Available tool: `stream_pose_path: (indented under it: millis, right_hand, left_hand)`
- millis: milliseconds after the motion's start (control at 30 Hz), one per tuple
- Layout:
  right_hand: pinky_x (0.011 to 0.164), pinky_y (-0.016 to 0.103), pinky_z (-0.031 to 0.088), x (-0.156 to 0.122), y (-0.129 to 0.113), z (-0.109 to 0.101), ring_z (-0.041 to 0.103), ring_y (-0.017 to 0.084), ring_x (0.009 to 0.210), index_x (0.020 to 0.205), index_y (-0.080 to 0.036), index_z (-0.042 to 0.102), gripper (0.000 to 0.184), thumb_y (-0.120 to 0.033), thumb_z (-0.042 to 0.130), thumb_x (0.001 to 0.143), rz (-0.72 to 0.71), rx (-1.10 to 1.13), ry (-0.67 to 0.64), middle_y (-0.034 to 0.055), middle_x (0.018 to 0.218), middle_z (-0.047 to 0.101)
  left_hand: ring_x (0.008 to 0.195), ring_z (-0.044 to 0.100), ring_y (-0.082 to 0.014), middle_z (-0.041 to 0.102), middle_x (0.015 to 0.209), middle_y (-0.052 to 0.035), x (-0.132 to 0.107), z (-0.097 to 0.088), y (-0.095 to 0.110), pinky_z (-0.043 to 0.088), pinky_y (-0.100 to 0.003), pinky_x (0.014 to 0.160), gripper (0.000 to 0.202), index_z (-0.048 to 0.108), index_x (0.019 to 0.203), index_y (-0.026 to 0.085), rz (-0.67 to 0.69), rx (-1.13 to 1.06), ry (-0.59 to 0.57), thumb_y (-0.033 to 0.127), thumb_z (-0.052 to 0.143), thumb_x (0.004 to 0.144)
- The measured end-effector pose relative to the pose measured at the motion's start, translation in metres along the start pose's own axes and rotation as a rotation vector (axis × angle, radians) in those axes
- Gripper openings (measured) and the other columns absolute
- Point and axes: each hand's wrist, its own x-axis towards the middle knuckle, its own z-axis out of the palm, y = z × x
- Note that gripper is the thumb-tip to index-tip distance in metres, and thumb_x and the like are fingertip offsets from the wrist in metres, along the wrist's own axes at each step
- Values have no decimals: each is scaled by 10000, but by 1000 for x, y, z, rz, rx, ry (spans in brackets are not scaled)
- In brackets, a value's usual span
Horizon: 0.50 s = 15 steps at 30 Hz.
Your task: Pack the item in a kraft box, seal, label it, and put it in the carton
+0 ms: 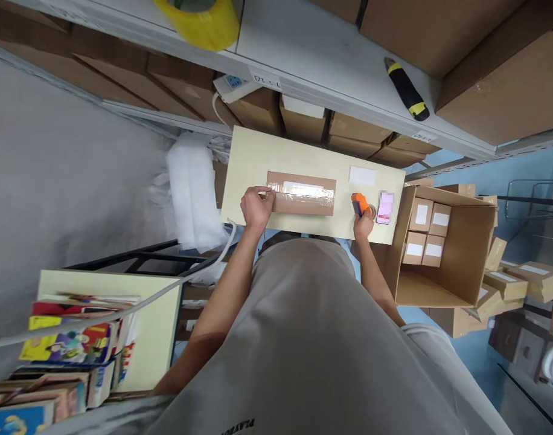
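A long brown cardboard box lies on the pale yellow table, with shiny clear tape and a white label along its top. My left hand is at the box's left end, thumb and fingers closed together on its edge by the tape; whether a loose tape end is between them is too small to see. My right hand is wrapped round an orange tape dispenser, apart from the box on its right. Beside the dispenser lies a phone with a pink screen. A white paper slip rests behind it.
Right of the table stands an open carton with several small labelled boxes inside. On the shelf ahead are a yellow tape roll and a box cutter. White foam wrap and a cable are at left, near stacked books.
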Motion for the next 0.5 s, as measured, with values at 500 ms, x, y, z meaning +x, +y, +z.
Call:
stream_pose_path:
  millis: [500]
  right_hand:
    - [1112,438,606,-42,-67,-90,766,277,1145,1240,-225,637,473,-633,656,1002,-343,728,-95,116,1183,813]
  left_hand:
    - [1435,646,-348,701,1422,-160,-3,8,-16,467,-496,1317,230,722,1178,223,245,-208,-34,195,680,954]
